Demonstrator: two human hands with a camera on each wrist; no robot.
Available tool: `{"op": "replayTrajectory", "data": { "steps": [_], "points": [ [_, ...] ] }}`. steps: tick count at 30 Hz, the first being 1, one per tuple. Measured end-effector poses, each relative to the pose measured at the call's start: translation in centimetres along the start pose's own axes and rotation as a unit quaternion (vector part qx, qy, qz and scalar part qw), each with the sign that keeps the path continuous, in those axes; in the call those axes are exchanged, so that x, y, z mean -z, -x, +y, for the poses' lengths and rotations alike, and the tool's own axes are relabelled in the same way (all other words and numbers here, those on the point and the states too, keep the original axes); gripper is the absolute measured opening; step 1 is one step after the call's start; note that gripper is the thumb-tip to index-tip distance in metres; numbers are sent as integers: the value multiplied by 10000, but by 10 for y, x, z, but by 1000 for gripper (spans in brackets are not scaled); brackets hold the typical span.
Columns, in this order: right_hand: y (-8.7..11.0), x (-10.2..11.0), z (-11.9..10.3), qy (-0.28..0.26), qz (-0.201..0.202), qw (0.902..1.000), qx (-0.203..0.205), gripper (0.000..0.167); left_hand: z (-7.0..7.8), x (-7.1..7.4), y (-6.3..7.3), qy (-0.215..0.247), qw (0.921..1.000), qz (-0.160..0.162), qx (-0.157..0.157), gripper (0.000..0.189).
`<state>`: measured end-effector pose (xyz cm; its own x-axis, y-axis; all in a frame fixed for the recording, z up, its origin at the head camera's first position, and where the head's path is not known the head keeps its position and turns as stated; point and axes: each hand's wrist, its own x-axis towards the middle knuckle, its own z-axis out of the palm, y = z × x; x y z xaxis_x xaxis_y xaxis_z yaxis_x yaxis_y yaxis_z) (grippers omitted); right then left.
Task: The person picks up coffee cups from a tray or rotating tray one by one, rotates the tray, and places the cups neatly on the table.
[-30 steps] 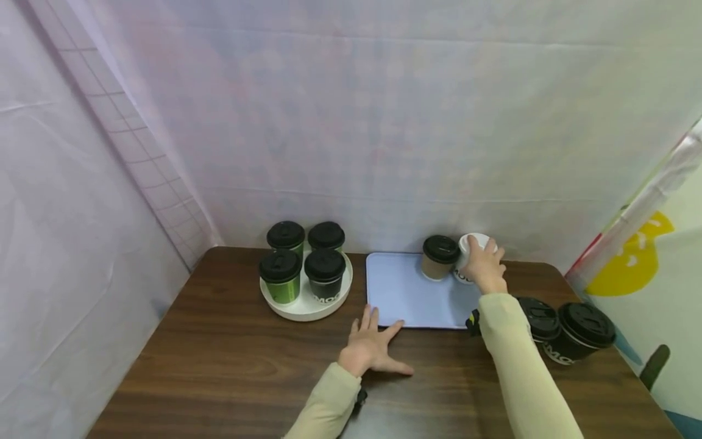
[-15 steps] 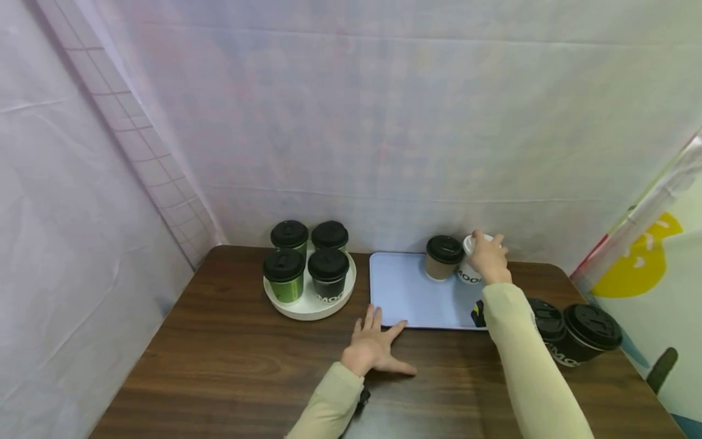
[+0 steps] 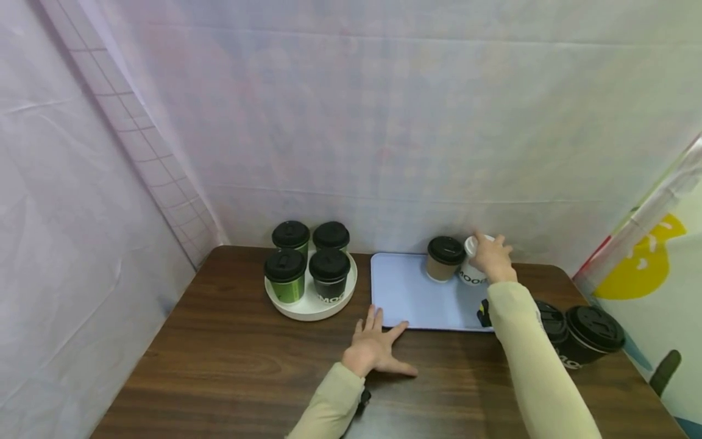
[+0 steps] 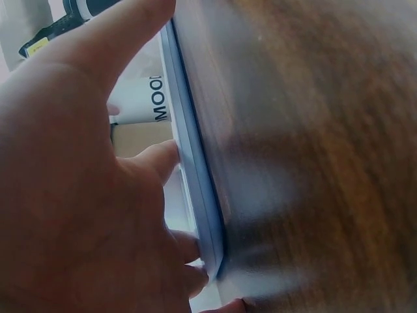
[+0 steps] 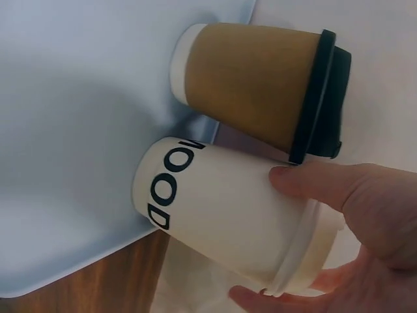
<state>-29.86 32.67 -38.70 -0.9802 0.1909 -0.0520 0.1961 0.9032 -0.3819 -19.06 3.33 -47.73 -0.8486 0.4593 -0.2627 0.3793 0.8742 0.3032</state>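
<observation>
My right hand (image 3: 492, 259) grips a white paper cup (image 5: 221, 212) near its white lid, thumb on one side and fingers round the other. The cup's base is at the back right of the light blue tray (image 3: 406, 299), with black lettering low on its side. Close beside it on the tray stands a brown paper cup (image 3: 440, 269) with a black lid, upright. My left hand (image 3: 374, 352) is spread wide, palm down, with fingertips at the tray's front left edge; in the left wrist view its fingers (image 4: 159, 160) reach over the tray's rim.
Left of the tray, a round white plate (image 3: 307, 313) bears several green and black cups (image 3: 287, 286) with black lids. At the right, two larger black-lidded cups (image 3: 589, 341) stand on the wooden table (image 3: 219, 353), partly behind my right sleeve. A pale curtain (image 3: 384, 122) hangs behind.
The right hand has shifted slightly right on the white cup, and a little more space shows between that cup and the brown one. The left hand stays at the tray's edge.
</observation>
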Motion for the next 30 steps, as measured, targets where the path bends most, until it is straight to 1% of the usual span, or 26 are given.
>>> {"op": "replayTrajectory", "data": {
  "steps": [6, 15, 19, 24, 30],
  "points": [
    [-1, -5, 3, -164, 123, 9998, -48, 84, 1, -1, 0, 50, 10000, -34, -10, 102],
    [-1, -9, 6, -223, 469, 9986, 139, 81, -1, 1, 0, 54, 10000, -28, 4, 103],
    [5, -8, 6, -236, 626, 9976, 158, 79, 0, 2, -1, -1, 10000, -13, -3, 103],
    [13, -8, 3, -62, 833, 9964, 170, 79, 1, 3, -1, -63, 10000, -23, 10, 102],
    [25, -6, 4, 123, 796, 9966, 169, 79, 2, 0, 0, -74, 10000, 32, 6, 102]
  ]
}}
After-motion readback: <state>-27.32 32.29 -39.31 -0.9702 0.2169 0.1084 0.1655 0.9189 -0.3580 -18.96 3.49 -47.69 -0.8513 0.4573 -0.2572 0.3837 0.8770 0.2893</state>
